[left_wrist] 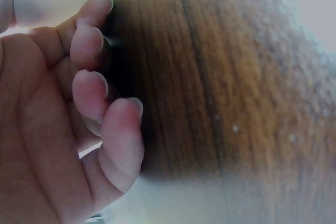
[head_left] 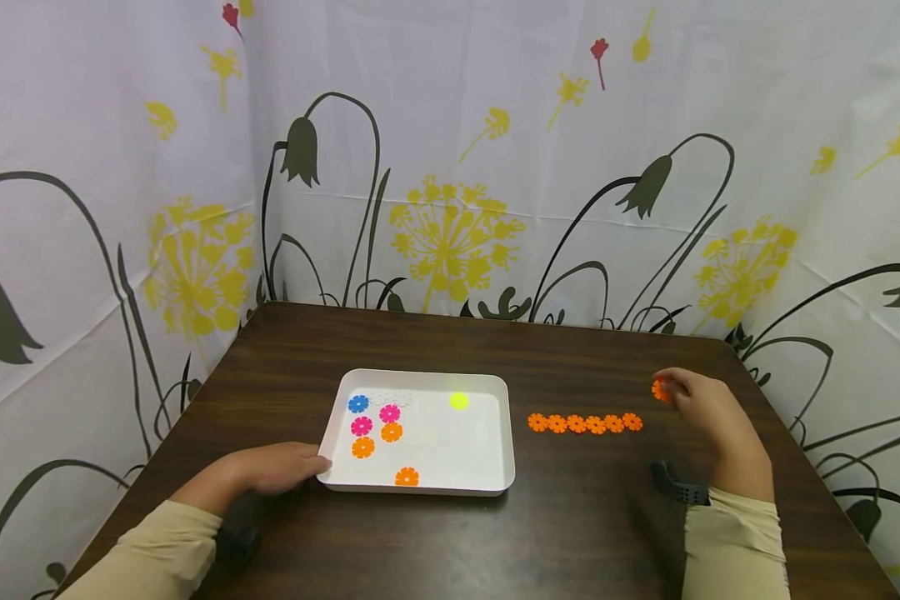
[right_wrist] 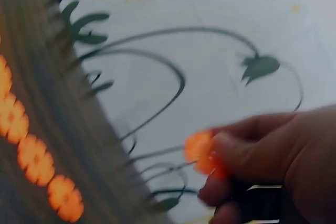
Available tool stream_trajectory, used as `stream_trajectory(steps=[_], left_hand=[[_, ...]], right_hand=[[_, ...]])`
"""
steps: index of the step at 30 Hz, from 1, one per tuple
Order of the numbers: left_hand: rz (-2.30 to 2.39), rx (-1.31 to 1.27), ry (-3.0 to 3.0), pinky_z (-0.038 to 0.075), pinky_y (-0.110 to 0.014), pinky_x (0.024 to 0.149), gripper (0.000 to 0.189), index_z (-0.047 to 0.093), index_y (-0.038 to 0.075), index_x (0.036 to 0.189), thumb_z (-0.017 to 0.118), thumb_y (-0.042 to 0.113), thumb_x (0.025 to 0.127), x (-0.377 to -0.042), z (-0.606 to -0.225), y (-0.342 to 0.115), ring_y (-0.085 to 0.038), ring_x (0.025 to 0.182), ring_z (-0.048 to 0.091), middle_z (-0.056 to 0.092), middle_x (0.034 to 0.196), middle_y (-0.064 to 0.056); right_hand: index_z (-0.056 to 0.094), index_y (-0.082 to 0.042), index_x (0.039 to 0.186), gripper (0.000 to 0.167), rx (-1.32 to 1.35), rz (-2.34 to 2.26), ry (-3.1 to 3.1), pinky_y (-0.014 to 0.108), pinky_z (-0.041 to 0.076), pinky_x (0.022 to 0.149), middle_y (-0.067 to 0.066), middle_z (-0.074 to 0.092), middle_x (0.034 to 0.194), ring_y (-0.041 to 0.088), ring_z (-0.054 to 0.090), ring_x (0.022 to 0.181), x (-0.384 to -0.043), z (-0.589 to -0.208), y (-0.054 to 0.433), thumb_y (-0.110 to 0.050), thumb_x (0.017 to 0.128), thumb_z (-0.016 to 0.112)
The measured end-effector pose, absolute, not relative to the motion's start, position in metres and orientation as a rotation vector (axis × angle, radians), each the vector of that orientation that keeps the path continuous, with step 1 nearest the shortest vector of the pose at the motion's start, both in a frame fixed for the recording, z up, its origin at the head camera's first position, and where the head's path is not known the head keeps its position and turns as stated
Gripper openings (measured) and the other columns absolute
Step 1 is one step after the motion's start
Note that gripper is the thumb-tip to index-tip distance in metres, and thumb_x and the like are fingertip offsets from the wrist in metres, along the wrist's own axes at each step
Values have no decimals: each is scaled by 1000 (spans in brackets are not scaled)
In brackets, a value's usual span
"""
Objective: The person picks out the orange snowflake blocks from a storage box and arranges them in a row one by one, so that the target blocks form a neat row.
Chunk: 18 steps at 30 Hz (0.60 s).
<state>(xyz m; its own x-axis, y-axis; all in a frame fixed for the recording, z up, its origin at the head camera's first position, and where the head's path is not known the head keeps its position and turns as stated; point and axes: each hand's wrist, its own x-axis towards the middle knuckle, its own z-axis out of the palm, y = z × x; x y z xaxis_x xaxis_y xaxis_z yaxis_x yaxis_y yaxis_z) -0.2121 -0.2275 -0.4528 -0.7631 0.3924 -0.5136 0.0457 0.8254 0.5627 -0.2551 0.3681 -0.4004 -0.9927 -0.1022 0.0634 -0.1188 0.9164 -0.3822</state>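
Note:
My right hand (head_left: 708, 408) pinches an orange flower-shaped plastic disc (right_wrist: 198, 150) between thumb and fingers, held above the table's right side. To its left, a row of several orange discs (head_left: 576, 424) runs across the table, edge to edge. My left hand (head_left: 270, 468) holds the white tray (head_left: 423, 488) at its front left corner, thumb at the rim and fingers curled outside. Inside the tray lie blue (head_left: 357, 404), pink (head_left: 390, 413), orange (head_left: 392, 432), yellow (head_left: 459, 401) and whitish discs (head_left: 393, 400). Blurred finger pads (left_wrist: 86, 95) fill part of the left wrist view.
The dark wooden table (head_left: 570, 533) reaches back to a white curtain (head_left: 450, 108) printed with flowers. A dark strap (head_left: 678, 487) is on the right wrist, close to the tabletop.

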Motion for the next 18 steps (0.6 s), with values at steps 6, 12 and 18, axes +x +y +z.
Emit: stream_trajectory(steps=[6, 12, 18], left_hand=[[714, 316, 2358, 34, -64, 107, 51, 53, -1, 136, 50, 36, 100, -212, -453, -228, -45, 126, 48, 57, 131, -20], [729, 324, 2352, 33, -64, 108, 52, 52, -2, 136, 49, 35, 101, -211, -452, -228, -44, 124, 49, 56, 132, -22], [726, 322, 2352, 33, -64, 108, 51, 53, -1, 136, 49, 35, 100, -211, -452, -229, -44, 124, 49, 57, 132, -20]], right_hand=[[57, -4, 114, 21, 88, 652, -3172, 36, 45, 62, 9, 63, 84, 22, 57, 74, -268, -430, 383, -19, 101, 53], [61, -3, 115, 22, 51, 574, -3272, 48, 50, 73, 20, 66, 103, 32, 61, 88, -279, -451, 390, -10, 95, 52], [58, -1, 119, 28, 16, 527, -3300, 54, 49, 79, 26, 64, 113, 40, 60, 97, -284, -465, 391, -16, 96, 56]])
